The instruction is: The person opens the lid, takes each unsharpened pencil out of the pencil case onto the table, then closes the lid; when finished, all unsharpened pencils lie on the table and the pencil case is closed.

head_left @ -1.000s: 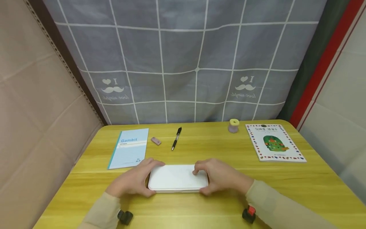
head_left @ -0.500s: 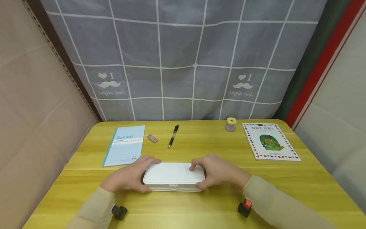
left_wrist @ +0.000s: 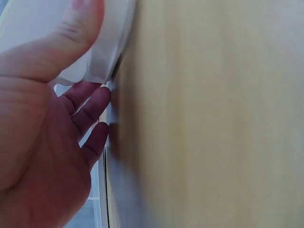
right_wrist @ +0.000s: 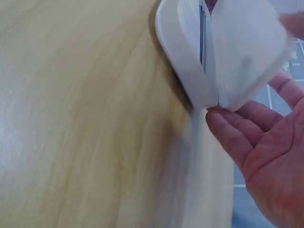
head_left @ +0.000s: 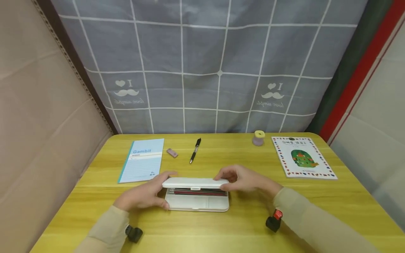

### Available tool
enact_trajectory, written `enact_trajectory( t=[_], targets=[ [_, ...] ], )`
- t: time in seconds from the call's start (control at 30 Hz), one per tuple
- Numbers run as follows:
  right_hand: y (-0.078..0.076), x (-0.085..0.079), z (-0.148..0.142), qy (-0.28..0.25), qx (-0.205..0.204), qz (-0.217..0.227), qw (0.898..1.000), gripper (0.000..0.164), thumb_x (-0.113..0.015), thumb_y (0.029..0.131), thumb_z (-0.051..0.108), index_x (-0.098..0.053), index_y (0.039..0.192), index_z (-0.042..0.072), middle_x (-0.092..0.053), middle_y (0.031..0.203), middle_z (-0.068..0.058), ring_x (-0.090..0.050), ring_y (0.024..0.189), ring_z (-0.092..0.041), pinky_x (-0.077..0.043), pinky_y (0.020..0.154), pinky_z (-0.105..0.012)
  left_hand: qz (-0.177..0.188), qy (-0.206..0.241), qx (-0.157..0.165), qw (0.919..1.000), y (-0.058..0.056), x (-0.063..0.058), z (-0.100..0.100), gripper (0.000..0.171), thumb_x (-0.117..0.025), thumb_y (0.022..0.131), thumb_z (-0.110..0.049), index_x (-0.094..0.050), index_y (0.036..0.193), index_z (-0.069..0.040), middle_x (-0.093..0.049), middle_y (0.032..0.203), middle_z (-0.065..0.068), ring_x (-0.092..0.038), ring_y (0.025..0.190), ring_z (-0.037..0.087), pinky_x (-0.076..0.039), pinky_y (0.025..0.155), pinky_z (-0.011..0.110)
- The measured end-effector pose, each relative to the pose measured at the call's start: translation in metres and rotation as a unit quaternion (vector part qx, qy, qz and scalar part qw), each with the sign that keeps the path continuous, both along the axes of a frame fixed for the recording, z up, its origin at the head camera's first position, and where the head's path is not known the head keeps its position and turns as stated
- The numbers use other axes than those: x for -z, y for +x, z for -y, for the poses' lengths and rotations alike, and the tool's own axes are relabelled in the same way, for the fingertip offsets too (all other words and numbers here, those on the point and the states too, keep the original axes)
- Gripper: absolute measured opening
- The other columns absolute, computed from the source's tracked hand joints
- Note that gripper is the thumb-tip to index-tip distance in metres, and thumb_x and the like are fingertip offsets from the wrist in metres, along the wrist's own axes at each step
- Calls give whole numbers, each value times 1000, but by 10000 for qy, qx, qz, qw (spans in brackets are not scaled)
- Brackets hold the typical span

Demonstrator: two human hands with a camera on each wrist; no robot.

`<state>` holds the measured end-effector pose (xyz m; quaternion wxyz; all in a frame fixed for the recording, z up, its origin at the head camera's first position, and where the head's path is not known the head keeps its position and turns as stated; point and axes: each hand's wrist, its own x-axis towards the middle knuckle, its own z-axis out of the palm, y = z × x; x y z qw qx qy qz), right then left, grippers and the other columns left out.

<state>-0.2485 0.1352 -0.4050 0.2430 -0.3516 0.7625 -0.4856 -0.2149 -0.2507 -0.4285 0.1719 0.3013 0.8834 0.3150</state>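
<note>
A white pencil case lies on the wooden table in the head view, its lid tilted up toward the back. Several dark and red pencils show inside under the lid. My left hand holds the case's left end, thumb at the front corner and fingers toward the back. The lid's right end is pinched by my right hand, thumb at its front edge. In the right wrist view, the lid stands apart from the base, and the lower fingers touch near the hinge corner.
Behind the case lie a light blue notebook, a small eraser and a black pen. A yellow-topped spool and a white picture book are at the back right. A grey grid curtain hangs behind the table.
The case's lid has gone from closed to raised, showing the pencils. My right hand has moved up and back with the lid's edge, while my left hand stays at the left end.
</note>
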Motion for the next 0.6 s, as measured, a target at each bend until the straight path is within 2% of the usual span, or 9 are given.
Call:
enact_trajectory(
  t=[0.1, 0.23, 0.33, 0.4, 0.47, 0.6],
  targets=[
    [-1, 5, -1, -236, 358, 379, 9984, 31, -60, 106, 18, -68, 124, -6, -73, 117, -20, -71, 106, -24, -58, 91, -35, 255, 243, -190, 9992, 2, 1, -1, 126, -89, 78, -43, -6, 166, -8, -39, 158, 20, -36, 148, 36, -26, 120, 60],
    [-5, 11, -2, -612, 927, 1238, 9861, 53, -48, 112, 31, -57, 131, -18, -67, 126, -31, -69, 112, -31, -57, 95, -46, 324, 531, -128, 9980, 2, 1, -6, 121, -90, 77, -35, -8, 162, -6, -50, 146, 12, -51, 138, 27, -32, 119, 53],
    [-7, 11, -1, -692, 1277, 1490, 9781, 64, -42, 114, 37, -52, 136, -22, -64, 129, -35, -69, 112, -29, -57, 94, -47, 145, 412, -212, 9988, 3, 1, -8, 127, -89, 78, -36, -2, 165, -8, -51, 142, 9, -55, 133, 25, -38, 117, 49],
    [-9, 9, 1, -678, 1489, 1530, 9746, 65, -38, 115, 38, -51, 137, -22, -64, 128, -37, -71, 108, -28, -59, 91, -46, -9, 223, -341, 9992, 4, 0, -8, 138, -89, 77, -40, 12, 166, -8, -52, 140, 9, -55, 130, 27, -39, 115, 52],
    [-11, 9, 4, -665, 1747, 1629, 9688, 64, -37, 115, 38, -51, 137, -20, -66, 125, -34, -72, 103, -25, -60, 88, -44, -120, 8, -527, 9985, 6, 0, -7, 147, -89, 74, -45, 22, 164, -11, -52, 140, 6, -54, 127, 26, -36, 114, 56],
    [-16, 10, 9, -738, 2175, 1914, 9543, 59, -36, 115, 36, -50, 139, -16, -70, 120, -25, -73, 97, -22, -61, 86, -43, -180, -213, -845, 9960, 7, 0, -5, 153, -91, 68, -49, 25, 163, -17, -53, 143, 0, -51, 124, 23, -29, 109, 59]
  ],
)
